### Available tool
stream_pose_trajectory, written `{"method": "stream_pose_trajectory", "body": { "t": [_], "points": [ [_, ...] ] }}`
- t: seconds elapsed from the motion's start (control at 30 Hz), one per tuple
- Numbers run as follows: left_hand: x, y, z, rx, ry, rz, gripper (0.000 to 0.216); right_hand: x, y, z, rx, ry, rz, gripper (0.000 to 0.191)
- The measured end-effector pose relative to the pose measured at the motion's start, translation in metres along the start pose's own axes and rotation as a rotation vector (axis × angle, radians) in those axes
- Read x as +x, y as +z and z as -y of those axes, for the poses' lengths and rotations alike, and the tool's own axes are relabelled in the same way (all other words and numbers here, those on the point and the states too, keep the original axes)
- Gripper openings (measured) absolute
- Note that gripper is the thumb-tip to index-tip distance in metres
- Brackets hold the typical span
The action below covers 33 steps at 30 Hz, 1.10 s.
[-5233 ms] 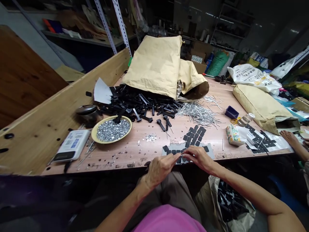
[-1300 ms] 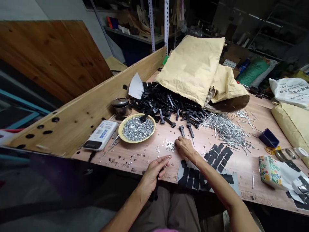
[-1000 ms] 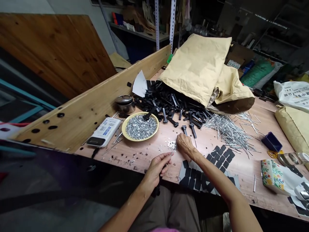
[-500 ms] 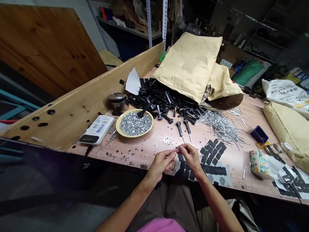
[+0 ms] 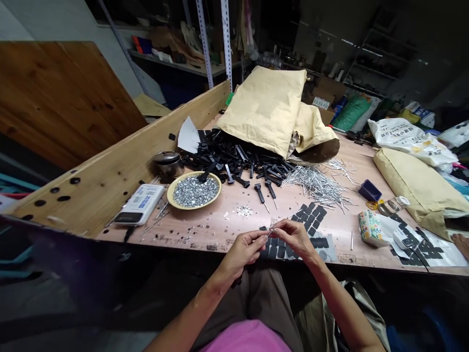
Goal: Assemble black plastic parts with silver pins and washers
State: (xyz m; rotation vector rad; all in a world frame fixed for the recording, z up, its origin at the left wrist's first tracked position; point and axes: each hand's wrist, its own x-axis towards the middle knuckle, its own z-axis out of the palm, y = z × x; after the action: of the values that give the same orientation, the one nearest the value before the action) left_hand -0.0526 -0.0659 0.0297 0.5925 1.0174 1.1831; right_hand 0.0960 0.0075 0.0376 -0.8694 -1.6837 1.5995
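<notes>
Fingers of the left hand (image 5: 244, 250) are pinched closed on a thin metal rod (image 5: 270, 233), and the right hand (image 5: 294, 236) has its fingertips closed right at the tip of that same rod. Can't tell if there's a tiny washer in the pinch too, it's way too small to make out. So yeah, the head camera: the rod sits up in the air over the near edge of the desk (image 5: 342, 230), in front of a grey sheet (image 5: 332, 250) covered in black pads. Something dark pokes out just under the left hand, but it's mostly hidden.

Just beyond the hands there's a little scatter of washers (image 5: 245, 210), and off to its left a yellow bowl (image 5: 192, 207) loaded with tiny metal bits, with a black piece lying on top. Two black T-shaped parts (image 5: 259, 194) lie side by side behind the washers, each with a rod sticking out of its end. Behind those it's a mess: a heap of black parts (image 5: 227, 157) spread along the foot of a big paper sack (image 5: 262, 110), and a pile of rods (image 5: 317, 186) to its right. Another person's hand (image 5: 460, 243) just shows at the right edge.
</notes>
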Motion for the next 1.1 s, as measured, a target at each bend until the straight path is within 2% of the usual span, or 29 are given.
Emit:
{"method": "stream_pose_trajectory", "body": {
  "t": [0.17,0.23,0.3,0.4,0.5,0.6,0.73,0.87,0.97,1.1],
  "points": [
    [-0.007,0.008,0.000,-0.044,-0.041,0.057,0.046,-0.016,-0.001,0.007,-0.157,-0.153,-0.040,0.026],
    [-0.009,0.012,0.003,-0.010,-0.046,0.033,0.041,-0.021,-0.003,0.009,-0.277,-0.224,-0.068,0.023],
    [-0.012,0.017,0.005,0.053,0.011,-0.048,0.030,-0.024,-0.006,0.009,-0.357,-0.259,-0.092,0.020],
    [-0.017,0.026,0.005,0.146,0.214,-0.195,0.012,-0.027,-0.010,0.005,-0.296,-0.204,-0.090,0.022],
    [-0.021,0.031,0.002,0.215,0.311,-0.183,0.017,-0.030,-0.015,-0.003,-0.132,-0.083,-0.037,0.028],
    [-0.020,0.030,0.001,0.297,0.268,-0.100,0.015,-0.035,-0.019,-0.007,-0.100,-0.050,-0.011,0.032],
    [-0.014,0.026,0.003,0.393,0.175,-0.035,0.008,-0.043,-0.022,-0.003,-0.344,-0.208,-0.021,0.028],
    [-0.009,0.025,0.002,0.451,0.143,0.022,0.010,-0.050,-0.020,-0.002,-0.563,-0.353,-0.020,0.029],
    [-0.006,0.025,0.000,0.461,0.110,0.065,0.015,-0.054,-0.019,-0.006,-0.648,-0.433,-0.022,0.031],
    [-0.001,0.024,0.001,0.426,-0.030,0.126,0.029,-0.055,-0.022,-0.009,-0.675,-0.491,-0.016,0.029]
  ]
}}
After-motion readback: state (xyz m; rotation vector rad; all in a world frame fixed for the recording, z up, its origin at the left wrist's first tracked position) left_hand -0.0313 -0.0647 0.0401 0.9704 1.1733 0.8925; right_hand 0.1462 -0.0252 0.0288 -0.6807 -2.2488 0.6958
